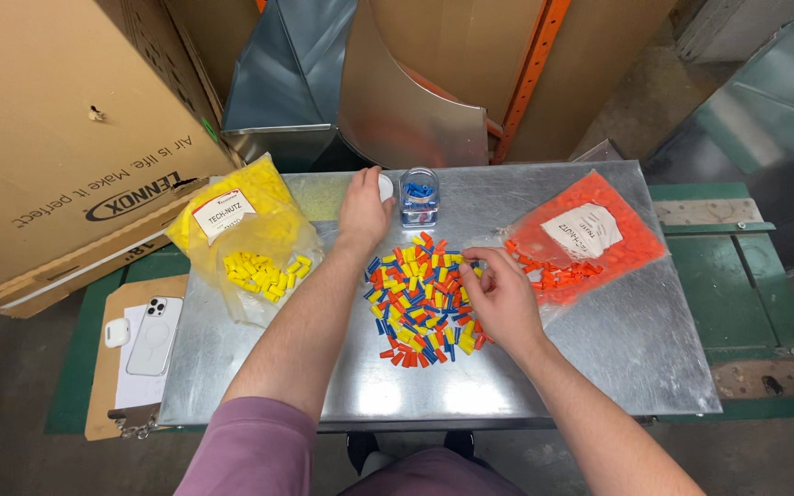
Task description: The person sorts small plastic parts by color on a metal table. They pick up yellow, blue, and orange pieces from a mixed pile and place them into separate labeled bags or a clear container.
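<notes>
- Looking down from the head view, a galvanised metal table (599, 358) is seen, with a mixed pile of wire connectors (423, 303) in blue, yellow and orange spread at its middle.
- The right hand (498, 296) is laid on the right edge of that pile, fingers curled together and the tips pinched among the pieces; whether one connector is actually clamped between them cannot be told.
- The left hand (363, 213) is stretched to the far side of the table, closed around a small white lid (385, 187), just left of a clear jar (419, 197) in which blue connectors are held.
- The jar is stood upright, just beyond the far edge of the pile; it lies far and slightly left of the right hand, while the left hand is plainly the nearer of the two to it.
- No single long axis is shared by the connectors; they are scattered in all directions.
- A bag of yellow connectors (245, 230) is laid at the left, and a bag of orange connectors (585, 234) at the right, just beside the right hand.
- Off the table at the near left, a phone (154, 335) and an earbud case (117, 332) are rested on a clipboard (103, 404); a cardboard box (57, 119) is seen beyond.
</notes>
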